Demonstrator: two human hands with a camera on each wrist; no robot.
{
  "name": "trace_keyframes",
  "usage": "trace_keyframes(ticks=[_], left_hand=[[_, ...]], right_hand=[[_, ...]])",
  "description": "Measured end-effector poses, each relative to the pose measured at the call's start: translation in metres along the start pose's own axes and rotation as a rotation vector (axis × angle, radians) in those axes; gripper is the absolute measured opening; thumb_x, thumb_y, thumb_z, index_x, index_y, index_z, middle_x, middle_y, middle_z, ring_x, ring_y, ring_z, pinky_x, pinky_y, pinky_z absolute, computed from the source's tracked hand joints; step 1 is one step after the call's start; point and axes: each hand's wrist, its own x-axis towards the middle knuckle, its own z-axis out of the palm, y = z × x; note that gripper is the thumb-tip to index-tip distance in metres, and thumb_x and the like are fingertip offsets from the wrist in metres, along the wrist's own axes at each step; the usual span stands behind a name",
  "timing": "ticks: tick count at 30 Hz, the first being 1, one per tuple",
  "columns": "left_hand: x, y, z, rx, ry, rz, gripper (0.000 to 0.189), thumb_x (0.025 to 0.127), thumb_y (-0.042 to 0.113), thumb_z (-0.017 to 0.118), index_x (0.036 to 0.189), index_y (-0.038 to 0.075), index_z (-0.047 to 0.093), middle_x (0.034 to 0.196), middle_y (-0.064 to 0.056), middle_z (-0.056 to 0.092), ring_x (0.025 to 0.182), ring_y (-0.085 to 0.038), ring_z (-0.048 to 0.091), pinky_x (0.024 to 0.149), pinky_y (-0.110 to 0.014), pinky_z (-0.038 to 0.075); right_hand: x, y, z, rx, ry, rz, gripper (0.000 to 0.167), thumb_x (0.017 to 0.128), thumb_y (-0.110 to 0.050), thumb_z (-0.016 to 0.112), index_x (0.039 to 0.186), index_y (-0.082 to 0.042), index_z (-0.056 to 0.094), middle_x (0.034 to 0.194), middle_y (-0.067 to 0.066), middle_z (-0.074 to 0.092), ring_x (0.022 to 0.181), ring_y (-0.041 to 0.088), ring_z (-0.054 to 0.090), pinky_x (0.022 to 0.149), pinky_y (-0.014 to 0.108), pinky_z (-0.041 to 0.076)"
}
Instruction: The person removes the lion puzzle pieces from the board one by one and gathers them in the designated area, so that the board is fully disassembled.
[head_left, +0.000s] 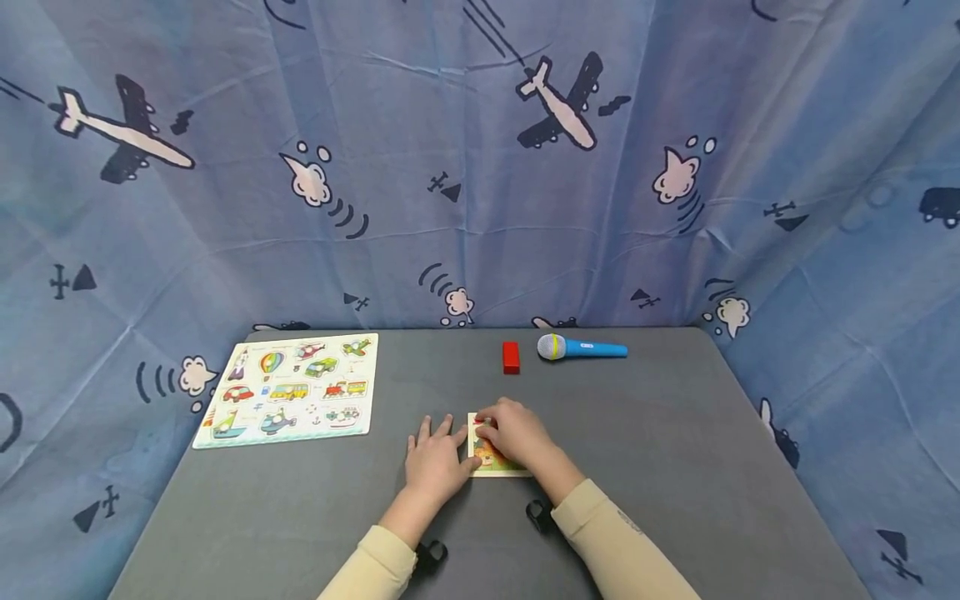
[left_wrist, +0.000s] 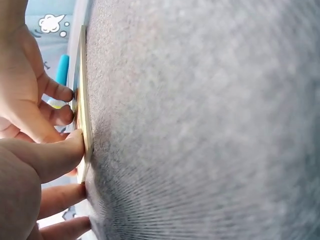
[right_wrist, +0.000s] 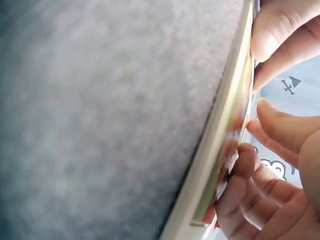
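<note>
A small picture board [head_left: 498,472] with a pale wooden border lies flat on the table, its printed face partly covered by my right hand. My left hand [head_left: 435,463] rests at the board's left side with fingers spread. Its thumb [left_wrist: 70,152] presses on the border. My right hand [head_left: 517,432] is over the board's upper part, with bent fingers [right_wrist: 232,192] touching the printed face and the thumb near the surface. I cannot tell whether those fingertips pinch a piece.
A larger board [head_left: 288,437] with vehicle pictures lies at the back left. Behind the small board are a red block [head_left: 511,357] and a blue toy microphone [head_left: 592,349]. A patterned curtain [head_left: 465,167] hangs along the grey table's [head_left: 675,467] far edge.
</note>
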Motion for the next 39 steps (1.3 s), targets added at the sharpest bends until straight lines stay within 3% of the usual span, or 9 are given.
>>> trace_keyframes(ticks=[11,18,24,28,32,39], left_hand=[[0.002,0.002,-0.001,0.007,-0.014,-0.024,0.062,0.082,0.049,0.080,0.136,0.021,0.067,0.150,-0.011,0.054,0.145,-0.044,0.038,0.108,-0.068,0.036],[0.003,0.003,-0.002,-0.003,-0.027,-0.042,0.062,0.081,0.047,0.081,0.136,0.021,0.067,0.150,-0.012,0.054,0.145,-0.044,0.037,0.109,-0.068,0.035],[0.003,0.002,-0.002,-0.011,-0.019,-0.043,0.061,0.081,0.048,0.081,0.134,0.021,0.068,0.149,-0.012,0.055,0.145,-0.043,0.037,0.109,-0.068,0.036],[0.003,0.003,-0.003,-0.015,-0.010,-0.047,0.060,0.081,0.047,0.082,0.133,0.021,0.069,0.149,-0.011,0.055,0.145,-0.042,0.038,0.110,-0.067,0.036],[0.003,0.005,-0.003,-0.017,-0.012,-0.048,0.061,0.080,0.048,0.082,0.134,0.022,0.069,0.149,-0.011,0.055,0.146,-0.042,0.037,0.110,-0.067,0.035],[0.001,0.004,-0.001,-0.015,-0.002,-0.053,0.061,0.080,0.049,0.082,0.133,0.020,0.070,0.149,-0.011,0.055,0.145,-0.042,0.038,0.110,-0.066,0.036]], right_hand=[[0.001,-0.001,0.003,0.104,-0.015,0.035,0.024,0.091,-0.024,0.077,0.111,-0.015,0.066,0.077,-0.001,0.050,0.066,0.014,0.046,0.061,0.029,0.035],[0.002,0.002,0.005,0.148,-0.010,0.056,0.026,0.089,-0.025,0.079,0.107,-0.020,0.061,0.086,0.002,0.051,0.073,0.017,0.047,0.066,0.032,0.036],[0.001,0.004,0.005,0.194,0.043,0.033,0.021,0.089,-0.019,0.078,0.106,-0.021,0.067,0.086,0.001,0.057,0.073,0.016,0.051,0.064,0.031,0.041],[0.000,0.006,0.003,0.301,0.085,0.042,0.016,0.091,-0.016,0.077,0.105,-0.018,0.071,0.079,-0.003,0.062,0.067,0.013,0.053,0.061,0.027,0.044],[-0.002,0.009,-0.006,0.399,0.148,0.063,0.013,0.089,-0.016,0.078,0.102,-0.015,0.074,0.081,-0.003,0.068,0.067,0.011,0.056,0.061,0.026,0.049],[-0.008,0.020,-0.024,0.459,0.221,0.040,0.011,0.088,-0.014,0.079,0.098,-0.013,0.076,0.078,-0.003,0.072,0.067,0.008,0.062,0.062,0.027,0.053]])
